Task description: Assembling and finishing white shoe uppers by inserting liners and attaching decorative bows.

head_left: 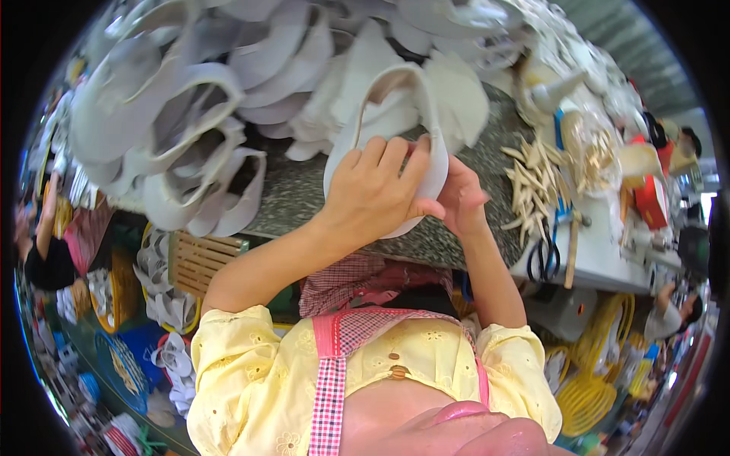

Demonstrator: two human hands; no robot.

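My left hand (376,194) wraps over a white shoe upper (388,99), fingers spread across its side and pressing it from the front. My right hand (462,201) holds the same white shoe upper from behind, its fingers mostly hidden by the piece. The upper is curved, open at the top, and held just above the speckled grey table (300,194). My forearms rise from a yellow blouse with a pink checked apron.
A big heap of white shoe uppers (190,99) fills the table's left and back. Pale wooden sticks (536,182) and black scissors (544,254) lie at right. Baskets of white pieces (171,304) stand on the floor at left. Other people sit at both edges.
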